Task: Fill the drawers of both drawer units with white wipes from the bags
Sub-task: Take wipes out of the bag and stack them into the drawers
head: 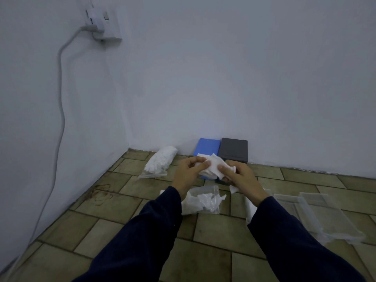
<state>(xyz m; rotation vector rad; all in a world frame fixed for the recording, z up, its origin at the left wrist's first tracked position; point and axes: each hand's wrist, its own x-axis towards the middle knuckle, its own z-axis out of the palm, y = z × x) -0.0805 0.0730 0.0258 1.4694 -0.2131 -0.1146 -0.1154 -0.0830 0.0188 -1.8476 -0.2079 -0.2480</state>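
Both hands, left hand (186, 171) & right hand (239, 176), pinching a bunch of white wipes (211, 165) just above the blue unit (208, 147) & grey unit (234, 149) by the wall. Clear drawers (325, 216) out on floor at right, apparently empty; open bag (203, 200) partly used, full bag (160, 160) untouched. Early stage, most filling left.

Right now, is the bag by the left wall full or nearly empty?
Full: the bag by the left wall lies on the floor tiles, bulging with white wipes along most of its length.

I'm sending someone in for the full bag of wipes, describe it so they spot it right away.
Start at the wall corner on the tiled floor. The full bag lies there, left of the blue drawer unit. It is plump with white wipes, unlike the flatter, opened bag nearer the person.
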